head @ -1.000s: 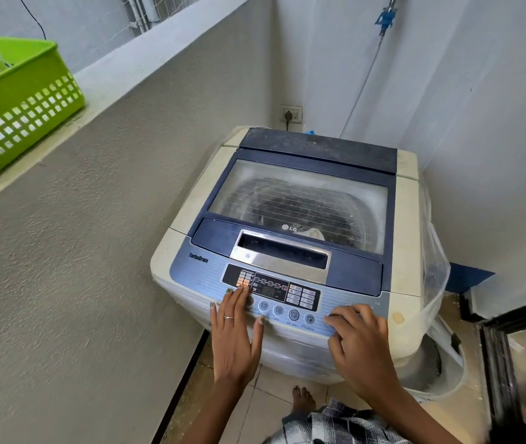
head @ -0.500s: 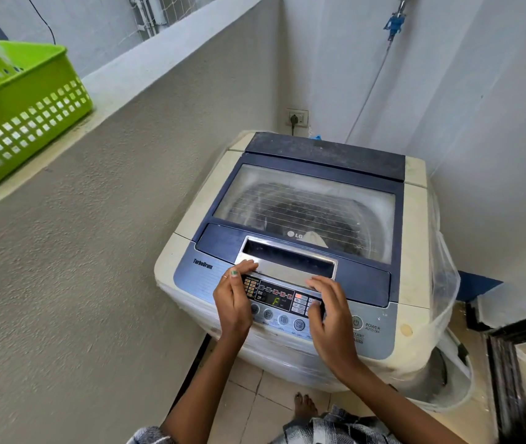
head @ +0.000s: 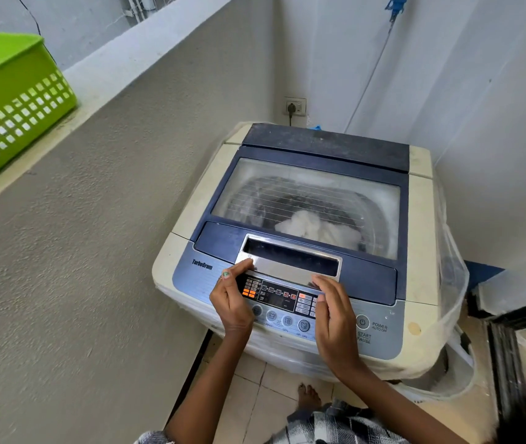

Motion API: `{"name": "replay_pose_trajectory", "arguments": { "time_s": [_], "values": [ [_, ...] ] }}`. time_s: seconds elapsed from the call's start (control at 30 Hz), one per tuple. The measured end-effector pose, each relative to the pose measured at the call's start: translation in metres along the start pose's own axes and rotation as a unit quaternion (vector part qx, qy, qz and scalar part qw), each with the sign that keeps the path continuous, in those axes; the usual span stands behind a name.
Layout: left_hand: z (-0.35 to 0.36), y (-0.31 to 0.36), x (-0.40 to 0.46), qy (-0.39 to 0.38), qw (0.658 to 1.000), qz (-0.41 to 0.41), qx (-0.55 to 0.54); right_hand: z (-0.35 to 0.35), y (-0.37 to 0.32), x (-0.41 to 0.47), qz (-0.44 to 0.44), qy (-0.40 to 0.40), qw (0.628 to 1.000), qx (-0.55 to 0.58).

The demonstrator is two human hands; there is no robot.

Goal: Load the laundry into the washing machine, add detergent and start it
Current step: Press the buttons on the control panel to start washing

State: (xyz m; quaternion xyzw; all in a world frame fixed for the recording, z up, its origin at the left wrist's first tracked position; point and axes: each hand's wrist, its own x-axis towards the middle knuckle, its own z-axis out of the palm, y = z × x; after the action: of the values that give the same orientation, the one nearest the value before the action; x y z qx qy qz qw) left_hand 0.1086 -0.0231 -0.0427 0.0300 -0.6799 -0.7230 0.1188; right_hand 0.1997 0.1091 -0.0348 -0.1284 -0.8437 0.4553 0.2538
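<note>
The top-loading washing machine [head: 421, 251] stands in the corner with its blue-framed lid [head: 223, 235] down. White laundry [head: 316, 227] shows through the lid's window. Lights glow orange and red on the control panel [head: 280, 294]. My left hand [head: 232, 302] has bent fingers, whose tips touch the left end of the silver lid handle [head: 290, 270]. The fingers of my right hand [head: 335, 318] lie fairly straight on the handle's lower right edge, over the panel. The power button [head: 362, 322] sits just right of that hand.
A green plastic basket [head: 15, 100] sits on the wall ledge at upper left. Behind the machine are a wall socket [head: 295, 106] and a blue tap [head: 396, 8] with a hose. Clear plastic sheeting [head: 453, 283] hangs on the machine's right side, beside a dark door frame [head: 511, 363].
Both hands moved up from the panel's front buttons to the silver lid handle. The control panel has lit up. My view has come closer to the machine.
</note>
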Motion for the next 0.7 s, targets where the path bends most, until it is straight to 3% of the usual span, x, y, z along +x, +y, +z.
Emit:
{"name": "replay_pose_trajectory", "arguments": {
  "time_s": [0.7],
  "values": [
    [-0.0007,-0.0086,0.0008,0.005,0.999,0.026,0.037,0.0037,0.0036,-0.0022,-0.011,-0.004,1.000,-0.029]
  ]
}}
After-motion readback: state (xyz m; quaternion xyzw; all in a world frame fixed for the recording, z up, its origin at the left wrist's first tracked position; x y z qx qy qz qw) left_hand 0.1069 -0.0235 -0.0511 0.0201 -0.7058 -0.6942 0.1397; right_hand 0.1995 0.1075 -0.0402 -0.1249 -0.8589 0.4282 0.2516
